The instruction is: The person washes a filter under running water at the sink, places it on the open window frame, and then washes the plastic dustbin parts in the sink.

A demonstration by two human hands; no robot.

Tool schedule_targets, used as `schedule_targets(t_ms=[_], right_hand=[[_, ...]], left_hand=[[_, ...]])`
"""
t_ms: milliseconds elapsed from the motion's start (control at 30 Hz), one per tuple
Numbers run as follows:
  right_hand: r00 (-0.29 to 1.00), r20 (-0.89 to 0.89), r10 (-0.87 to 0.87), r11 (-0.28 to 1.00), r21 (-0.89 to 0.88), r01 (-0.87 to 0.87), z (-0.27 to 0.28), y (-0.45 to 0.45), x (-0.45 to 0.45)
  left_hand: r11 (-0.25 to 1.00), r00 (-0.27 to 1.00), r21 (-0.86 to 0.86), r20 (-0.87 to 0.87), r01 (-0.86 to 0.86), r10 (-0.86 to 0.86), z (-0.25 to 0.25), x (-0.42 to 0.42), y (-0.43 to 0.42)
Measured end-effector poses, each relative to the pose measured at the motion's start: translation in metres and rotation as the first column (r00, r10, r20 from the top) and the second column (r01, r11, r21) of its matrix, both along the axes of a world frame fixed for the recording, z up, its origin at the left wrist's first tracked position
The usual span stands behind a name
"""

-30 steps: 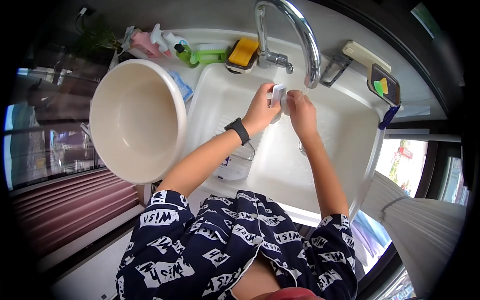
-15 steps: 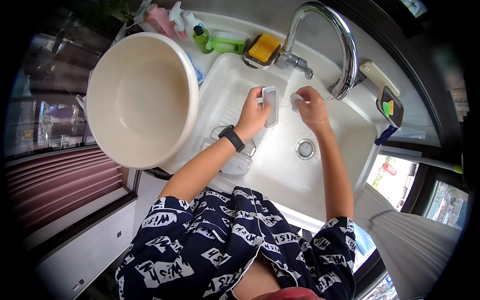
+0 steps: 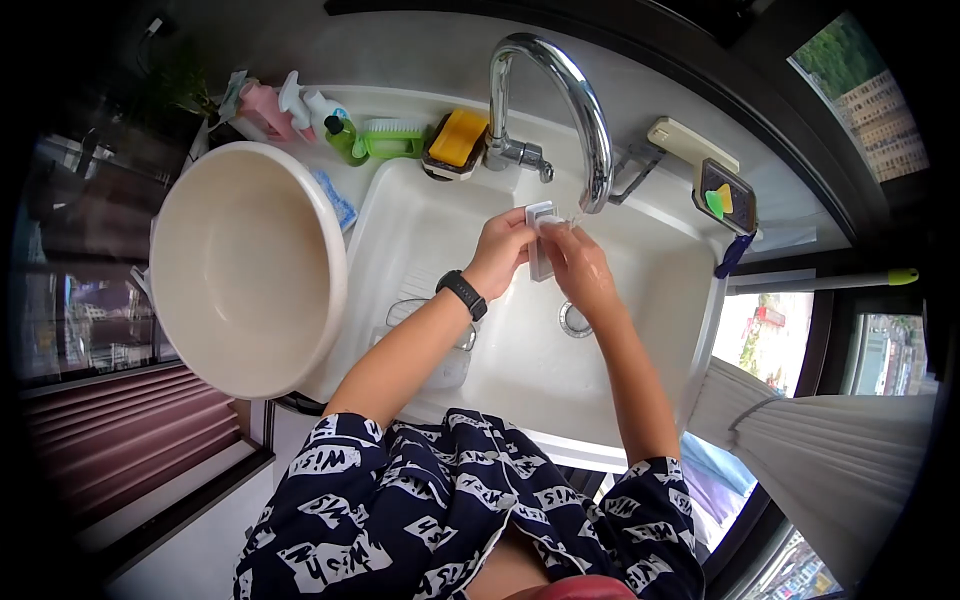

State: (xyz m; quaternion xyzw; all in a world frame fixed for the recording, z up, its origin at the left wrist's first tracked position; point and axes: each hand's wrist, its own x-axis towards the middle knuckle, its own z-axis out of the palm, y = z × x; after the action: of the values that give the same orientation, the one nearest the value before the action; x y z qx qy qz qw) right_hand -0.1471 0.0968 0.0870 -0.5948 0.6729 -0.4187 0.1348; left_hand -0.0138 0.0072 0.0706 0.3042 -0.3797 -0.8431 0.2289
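Over the white sink [image 3: 510, 375], my left hand [image 3: 496, 252] grips a small white rectangular piece with a grey ribbed face, like a filter cartridge [image 3: 541, 265], holding it upright by its left side. My right hand [image 3: 584, 270] is closed at the cartridge's face, its fingertips touching it. A small whitish piece is pinched in those fingers, mostly hidden. Water runs thinly from the faucet [image 3: 597, 165] just above my right hand. A clear plastic container [image 3: 448, 372] lies in the sink under my left forearm.
A large cream basin [image 3: 245, 270] stands left of the sink. Along the back rim are spray bottles, a green bottle [image 3: 345, 142], a green brush [image 3: 393, 138] and a yellow sponge [image 3: 459, 137] in a holder. The drain [image 3: 575, 320] lies below my right hand. A wall holder [image 3: 725, 197] hangs at right.
My right hand has moved left with the small whitish piece and now meets the cartridge in my left hand. The view has shifted, bringing the faucet's spout closer to the hands.
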Motion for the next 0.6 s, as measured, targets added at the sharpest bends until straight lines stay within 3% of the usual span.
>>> schedule_targets(t_ms=[67,200,467,600], right_hand=[[0.997,-0.036,0.064,0.998,0.023,-0.063,-0.003,0.011,-0.007],[0.973,0.115,-0.199,0.98,0.03,0.196,0.001,0.004,-0.008],[0.905,0.101,-0.413,0.91,0.007,0.414,0.0,-0.007,0.007],[0.993,0.039,-0.114,0.993,0.003,0.114,-0.016,0.002,0.002]], left_hand=[[0.99,0.999,0.137,-0.003,0.032,-0.032,0.0,0.003,0.003],[0.991,1.0,0.135,-0.011,-0.025,0.027,-0.009,-0.018,0.022],[0.999,0.994,0.039,0.104,-0.018,0.014,-0.004,-0.035,0.023],[0.995,0.98,-0.074,0.184,-0.06,0.073,-0.007,-0.031,0.008]])
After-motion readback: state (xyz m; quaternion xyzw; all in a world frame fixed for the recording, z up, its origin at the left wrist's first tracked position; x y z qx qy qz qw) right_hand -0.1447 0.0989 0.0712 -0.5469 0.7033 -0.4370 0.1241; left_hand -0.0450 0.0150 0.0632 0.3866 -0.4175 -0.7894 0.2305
